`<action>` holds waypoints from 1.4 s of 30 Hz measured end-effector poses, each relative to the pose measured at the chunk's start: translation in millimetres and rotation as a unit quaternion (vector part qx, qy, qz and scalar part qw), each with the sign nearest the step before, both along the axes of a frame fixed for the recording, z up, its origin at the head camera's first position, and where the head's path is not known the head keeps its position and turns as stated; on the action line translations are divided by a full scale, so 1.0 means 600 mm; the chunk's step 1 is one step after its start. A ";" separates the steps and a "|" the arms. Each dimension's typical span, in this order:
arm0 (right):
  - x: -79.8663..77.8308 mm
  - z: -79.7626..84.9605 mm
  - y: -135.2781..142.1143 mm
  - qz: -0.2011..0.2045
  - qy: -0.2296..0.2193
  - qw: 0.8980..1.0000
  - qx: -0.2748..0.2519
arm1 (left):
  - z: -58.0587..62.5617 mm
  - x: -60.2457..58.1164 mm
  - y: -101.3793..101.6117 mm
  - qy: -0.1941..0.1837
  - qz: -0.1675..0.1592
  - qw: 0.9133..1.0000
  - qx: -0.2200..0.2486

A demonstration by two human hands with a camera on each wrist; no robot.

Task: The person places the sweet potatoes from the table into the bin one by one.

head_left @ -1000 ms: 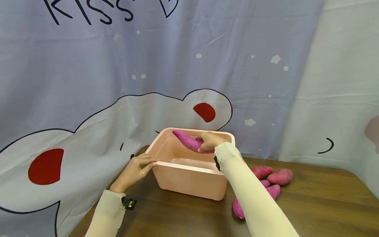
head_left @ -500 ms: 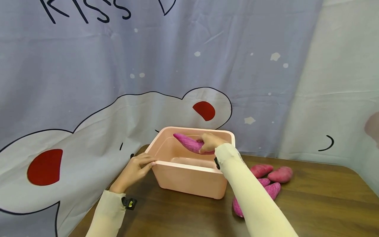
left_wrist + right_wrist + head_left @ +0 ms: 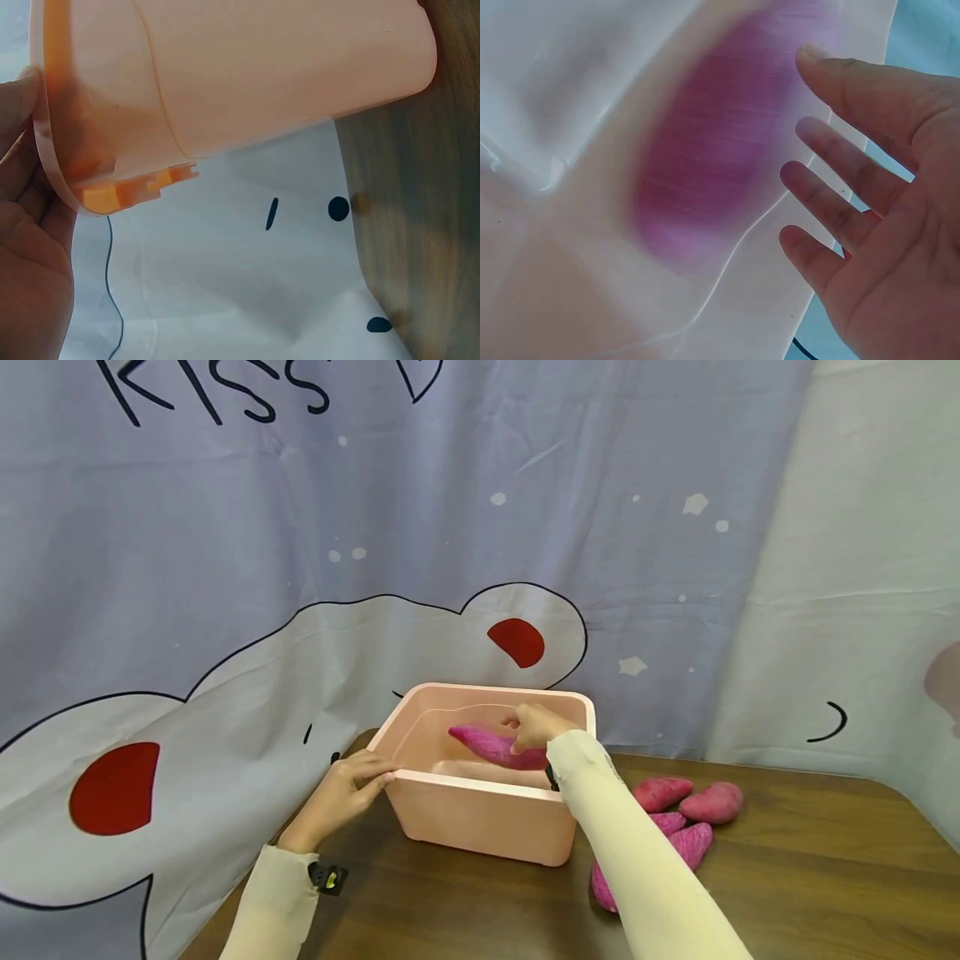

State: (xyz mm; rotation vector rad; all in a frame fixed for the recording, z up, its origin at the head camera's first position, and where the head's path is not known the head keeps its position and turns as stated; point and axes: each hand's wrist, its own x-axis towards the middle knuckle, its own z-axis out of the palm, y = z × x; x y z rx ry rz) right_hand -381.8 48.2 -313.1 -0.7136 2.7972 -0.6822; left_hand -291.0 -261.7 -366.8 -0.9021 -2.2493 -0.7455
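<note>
Stretching across the foreground, a brown wooden desk [image 3: 817, 868] carries a pink plastic tub [image 3: 480, 820] near its back left corner; a hard pull on the rim could tip the tub or skew it. That pull could come from the left hand [image 3: 341, 793], which grips the rim at the tub's front left corner. The right hand [image 3: 538, 725] reaches inside over the right edge, thumb and fingers apart. Beside them, below the rim, is a purple sweet potato [image 3: 483, 747], seemingly loose; I cannot tell whether it touches the bottom. Unsupported, it might drop, bruise or roll against a wall. It looks long and plump, tapering to a point at its left end, vivid magenta, with fine lines across blurred skin.
</note>
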 end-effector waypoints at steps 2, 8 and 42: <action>0.001 0.003 0.003 -0.006 -0.009 1.000 -0.008 | 0.001 -0.001 0.001 0.001 0.001 1.000 -0.001; 0.005 0.009 0.009 -0.007 -0.012 1.000 -0.009 | -0.001 -0.003 0.002 0.010 0.003 1.000 0.002; 0.022 0.059 0.011 -0.057 -0.013 0.998 0.017 | -0.001 0.001 0.003 -0.001 -0.009 1.000 0.016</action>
